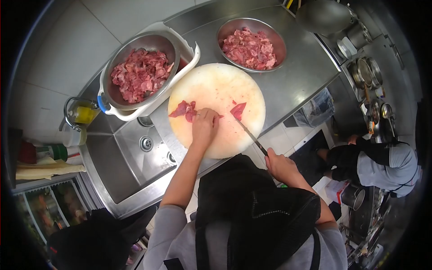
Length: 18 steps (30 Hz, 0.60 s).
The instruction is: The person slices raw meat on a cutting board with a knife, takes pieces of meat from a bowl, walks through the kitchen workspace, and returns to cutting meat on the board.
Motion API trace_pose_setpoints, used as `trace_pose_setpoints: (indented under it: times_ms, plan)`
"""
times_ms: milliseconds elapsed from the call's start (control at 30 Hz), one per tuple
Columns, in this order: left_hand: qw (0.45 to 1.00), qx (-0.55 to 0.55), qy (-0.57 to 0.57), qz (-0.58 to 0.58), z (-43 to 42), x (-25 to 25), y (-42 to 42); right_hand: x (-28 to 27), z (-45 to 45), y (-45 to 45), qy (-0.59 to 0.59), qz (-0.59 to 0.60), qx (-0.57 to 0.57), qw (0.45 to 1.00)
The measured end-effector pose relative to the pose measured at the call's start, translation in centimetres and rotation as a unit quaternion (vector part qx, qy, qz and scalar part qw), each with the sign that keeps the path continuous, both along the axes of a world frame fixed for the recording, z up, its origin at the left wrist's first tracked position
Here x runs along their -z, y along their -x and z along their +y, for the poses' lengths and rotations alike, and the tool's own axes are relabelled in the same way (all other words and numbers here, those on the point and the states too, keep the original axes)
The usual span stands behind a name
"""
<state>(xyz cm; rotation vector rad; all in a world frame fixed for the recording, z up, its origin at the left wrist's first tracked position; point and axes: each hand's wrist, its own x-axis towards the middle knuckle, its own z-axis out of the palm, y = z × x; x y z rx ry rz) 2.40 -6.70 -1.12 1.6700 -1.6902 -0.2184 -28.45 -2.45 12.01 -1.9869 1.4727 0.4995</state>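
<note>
Head view: a round board (225, 83) lies on the steel counter (306, 67), with raw meat (183, 109) on its left part and a smaller cut (238, 110) on its right. The left hand (206, 126) is down on the board at the meat, its fingers drawn close together; red flesh shows on both sides of them, but whether they pinch it or only press on it I cannot tell. The right hand (280, 164) is wrapped round the handle of a knife (250, 135) — the blade slants over the board's near right edge, its tip just beside the cut.

Beyond the board are two steel bowls, both heaped with meat in pieces. The left bowl (155, 40) sits in a white tub (164, 92); the right bowl (279, 42) stands on the counter, near the board's far edge. Left of the board is the sink (123, 155), with a drain (146, 143) in its floor. A black apron (261, 211) hangs over the wearer's grey shirt. Over at the right, well apart from the board, another person (387, 166) in a grey top stands near some pans (375, 72).
</note>
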Motion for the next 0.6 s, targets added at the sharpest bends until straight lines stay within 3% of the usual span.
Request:
trace_pose_setpoints:
  times_ms: [67, 233, 267, 300, 333, 367, 433, 467, 500, 600]
  plan:
    - [1.0, 0.009, 0.013, 0.011, 0.3, 0.2, -0.7, -0.2, 0.1, 0.7, -0.009, -0.001, 0.001, 1.0]
    - [0.951, 0.005, -0.042, 0.307, -2.5, -1.6, 1.6, -1.4, -0.9, 4.1, 0.01, -0.061, 0.001, 0.998]
    - [0.951, 0.007, -0.038, 0.305, -3.2, -2.2, 2.5, -2.0, -1.0, 4.9, 0.011, -0.094, 0.014, 0.995]
    - [0.985, 0.089, 0.057, 0.135, -3.7, -3.0, 3.5, -2.9, -0.9, 5.6, 0.015, -0.096, 0.013, 0.995]
    - [0.974, 0.167, 0.149, -0.043, -4.2, -3.4, 4.4, -3.7, -0.7, 6.1, 0.04, -0.129, 0.071, 0.988]
    - [0.973, 0.167, 0.151, -0.047, -4.7, -2.5, 5.3, -4.2, -0.6, 6.7, 0.064, -0.162, 0.129, 0.976]
    - [0.988, 0.107, 0.017, -0.112, -6.4, 0.1, 6.5, -4.0, -0.9, 8.1, 0.085, -0.168, 0.172, 0.967]
    - [0.987, 0.109, 0.021, -0.117, -7.4, 0.6, 6.4, -4.0, -0.7, 8.8, 0.098, -0.167, 0.215, 0.957]
    - [0.992, 0.12, -0.013, -0.04, -8.9, 0.2, 6.1, -3.9, -0.4, 9.2, 0.128, -0.18, 0.216, 0.951]
    - [0.99, 0.104, -0.014, 0.098, -13.9, -5.1, 6.7, -3.2, 0.6, 10.2, 0.2, -0.166, 0.196, 0.945]
